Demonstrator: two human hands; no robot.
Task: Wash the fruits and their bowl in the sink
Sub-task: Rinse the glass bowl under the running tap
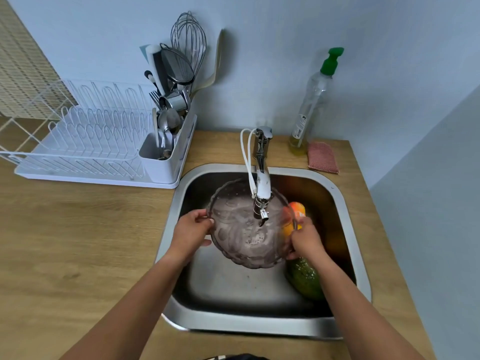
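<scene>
bowl (249,229) under tap (262,193), frame centre | left hand (189,233), right hand (305,239) each pinching rim | risk: wet glass slips, hits sink (345,203) or fruit (306,279) lower right

A translucent grey-purple embossed plastic bowl (249,227), an orange fruit (296,216), a seemingly speckled green fruit (306,280), a pink sponge (323,157), and a green-capped clear bottle (313,100).

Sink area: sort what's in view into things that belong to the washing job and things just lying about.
Part of the job:
- clear bowl, held under the tap by left hand and right hand
- orange fruit
- green fruit
- sink

Lying about:
- soap bottle
- pink scrubbing pad
- dish rack
- utensils
</scene>
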